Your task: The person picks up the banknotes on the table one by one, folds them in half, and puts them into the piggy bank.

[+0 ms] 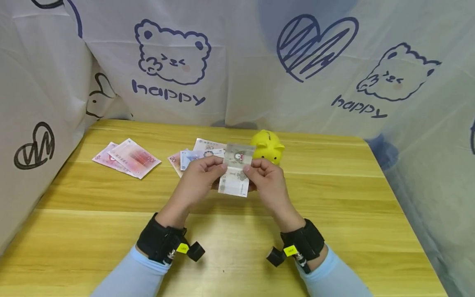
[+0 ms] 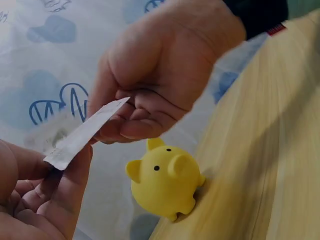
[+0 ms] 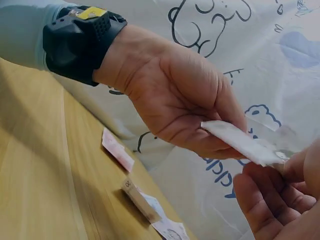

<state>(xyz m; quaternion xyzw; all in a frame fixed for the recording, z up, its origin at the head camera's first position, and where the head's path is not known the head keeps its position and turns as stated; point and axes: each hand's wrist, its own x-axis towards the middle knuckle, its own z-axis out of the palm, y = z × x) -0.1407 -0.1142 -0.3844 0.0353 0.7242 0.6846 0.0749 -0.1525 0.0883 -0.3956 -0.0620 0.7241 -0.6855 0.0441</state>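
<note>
A pale grey-green banknote (image 1: 233, 185) with a crease across its middle is stretched upright between both hands. My left hand (image 1: 198, 177) pinches its left edge between thumb and fingers. At the opposite edge, my right hand (image 1: 271, 183) pinches it the same way. Both wrist views show the note (image 2: 85, 135) nearly edge-on, slightly bent, with thumbs on one face and curled fingers behind. Just beyond the right hand sits a yellow piggy bank (image 1: 270, 142) with a slot on its back; the hand and note overlap it in the head view.
Behind the left hand lies a loose pile of mixed banknotes (image 1: 191, 156), partly hidden. Farther left, overlapping pink-red notes (image 1: 135, 159) lie on the wooden table (image 1: 345, 206). A white cloth (image 1: 245, 82) with drawn bears and hearts hangs along the back and sides.
</note>
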